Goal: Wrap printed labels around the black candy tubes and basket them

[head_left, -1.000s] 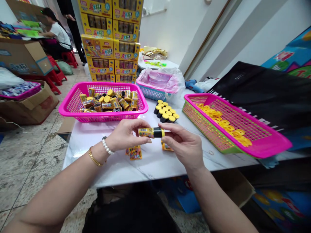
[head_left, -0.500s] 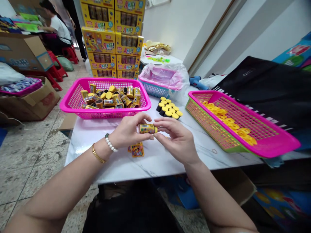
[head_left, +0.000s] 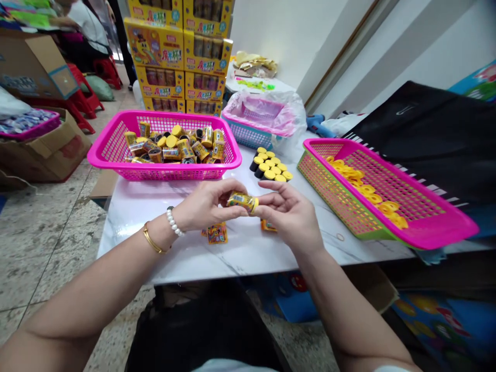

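Observation:
My left hand [head_left: 215, 204] grips a small printed canister [head_left: 239, 200] lying sideways, its yellow lid end pointing right. At that lid end, the thumb and fingers of my right hand [head_left: 289, 214] close on the canister's rim; the exact contact is partly hidden. Orange printed packets [head_left: 217, 233] rest on the table under my left hand. Another orange packet [head_left: 268, 225] shows partly behind my right hand. Beyond the hands stands a cluster of black canisters with yellow lids [head_left: 271, 165].
A pink basket [head_left: 170, 174] of loose canisters sits at the back left. On the right, a pink basket [head_left: 437, 227] nested in a green one holds yellow rings [head_left: 366, 191]. Stacked yellow boxes [head_left: 155, 44] rise behind. Another person [head_left: 89, 26] sits at far left.
The canister has tilted, its lid end dipping and shifting slightly right. My right hand has moved a little right, and the orange packet behind it now shows. The view has shifted slightly.

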Demonstrator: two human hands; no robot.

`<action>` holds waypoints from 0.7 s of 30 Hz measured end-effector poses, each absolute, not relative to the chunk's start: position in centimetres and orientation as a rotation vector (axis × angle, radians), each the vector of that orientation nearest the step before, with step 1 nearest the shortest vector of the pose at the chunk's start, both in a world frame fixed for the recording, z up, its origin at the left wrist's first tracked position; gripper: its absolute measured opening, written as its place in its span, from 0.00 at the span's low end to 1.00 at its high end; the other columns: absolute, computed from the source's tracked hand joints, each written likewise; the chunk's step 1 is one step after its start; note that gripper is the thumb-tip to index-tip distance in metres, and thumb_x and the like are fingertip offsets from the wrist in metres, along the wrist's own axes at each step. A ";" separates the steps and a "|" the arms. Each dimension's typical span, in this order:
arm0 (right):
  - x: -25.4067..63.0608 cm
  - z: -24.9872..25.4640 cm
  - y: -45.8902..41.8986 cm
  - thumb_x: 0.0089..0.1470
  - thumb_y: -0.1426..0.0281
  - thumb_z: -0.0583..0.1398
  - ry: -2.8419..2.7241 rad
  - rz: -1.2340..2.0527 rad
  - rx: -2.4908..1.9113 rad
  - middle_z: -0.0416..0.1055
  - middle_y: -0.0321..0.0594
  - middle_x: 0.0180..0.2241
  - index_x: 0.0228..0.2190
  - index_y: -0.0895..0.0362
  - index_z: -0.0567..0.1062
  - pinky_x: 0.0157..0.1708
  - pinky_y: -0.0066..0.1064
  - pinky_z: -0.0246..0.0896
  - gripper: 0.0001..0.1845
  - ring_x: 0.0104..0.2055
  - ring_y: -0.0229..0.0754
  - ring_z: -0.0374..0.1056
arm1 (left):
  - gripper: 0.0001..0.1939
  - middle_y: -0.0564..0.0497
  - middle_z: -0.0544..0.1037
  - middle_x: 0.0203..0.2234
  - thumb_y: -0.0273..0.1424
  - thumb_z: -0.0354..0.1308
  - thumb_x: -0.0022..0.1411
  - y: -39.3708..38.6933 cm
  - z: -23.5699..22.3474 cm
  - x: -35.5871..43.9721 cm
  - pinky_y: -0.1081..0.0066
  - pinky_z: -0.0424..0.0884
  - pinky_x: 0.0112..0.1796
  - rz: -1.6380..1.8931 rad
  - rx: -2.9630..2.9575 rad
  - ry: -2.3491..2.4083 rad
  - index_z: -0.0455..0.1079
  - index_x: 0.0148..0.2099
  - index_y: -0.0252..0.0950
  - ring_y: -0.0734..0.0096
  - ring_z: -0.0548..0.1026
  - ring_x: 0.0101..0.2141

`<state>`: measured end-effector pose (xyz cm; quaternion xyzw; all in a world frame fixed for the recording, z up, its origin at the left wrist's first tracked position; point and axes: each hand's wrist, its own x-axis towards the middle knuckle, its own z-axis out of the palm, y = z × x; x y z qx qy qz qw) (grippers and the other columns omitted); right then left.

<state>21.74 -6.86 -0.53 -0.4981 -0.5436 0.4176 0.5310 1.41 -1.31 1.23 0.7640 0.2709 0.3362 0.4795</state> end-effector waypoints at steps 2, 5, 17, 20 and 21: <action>21.7 -0.5 -6.1 0.40 0.61 0.76 -1.258 1.156 -1.200 0.81 0.38 0.31 0.48 0.56 0.72 0.37 0.38 0.79 0.35 0.32 0.44 0.79 | 0.09 0.52 0.74 0.26 0.30 0.67 0.55 -1.1 1.5 1.3 0.75 0.60 0.30 0.839 1.966 0.710 0.76 0.39 0.36 0.75 0.66 0.27; 21.6 -0.5 -5.0 0.46 0.59 0.73 -1.311 1.269 -1.149 0.81 0.37 0.31 0.47 0.55 0.75 0.39 0.38 0.78 0.28 0.33 0.43 0.79 | 0.07 0.53 0.72 0.21 0.32 0.66 0.56 -0.5 1.2 1.3 0.76 0.57 0.25 0.796 1.825 0.784 0.74 0.37 0.35 0.76 0.65 0.22; 21.7 -2.0 -4.4 0.46 0.66 0.74 -1.383 0.970 -0.873 0.76 0.37 0.32 0.30 0.52 0.84 0.30 0.34 0.80 0.07 0.33 0.40 0.77 | 0.32 0.52 0.74 0.20 0.54 0.72 0.45 0.4 -1.1 1.8 0.79 0.64 0.20 0.661 1.197 0.564 0.68 0.38 0.33 0.75 0.73 0.21; 21.2 -2.3 -4.5 0.46 0.65 0.74 -1.308 0.959 -0.879 0.75 0.35 0.30 0.27 0.53 0.82 0.27 0.34 0.81 0.08 0.29 0.39 0.76 | 0.24 0.54 0.72 0.17 0.46 0.72 0.51 0.6 -0.8 1.7 0.79 0.64 0.19 0.667 1.256 0.577 0.68 0.35 0.32 0.79 0.70 0.17; 21.1 -2.3 -4.5 0.47 0.65 0.73 -1.296 0.953 -0.891 0.75 0.35 0.30 0.28 0.54 0.82 0.27 0.34 0.81 0.08 0.29 0.39 0.77 | 0.22 0.54 0.73 0.17 0.44 0.70 0.54 0.6 -0.8 1.7 0.79 0.63 0.19 0.659 1.258 0.594 0.68 0.34 0.32 0.79 0.69 0.16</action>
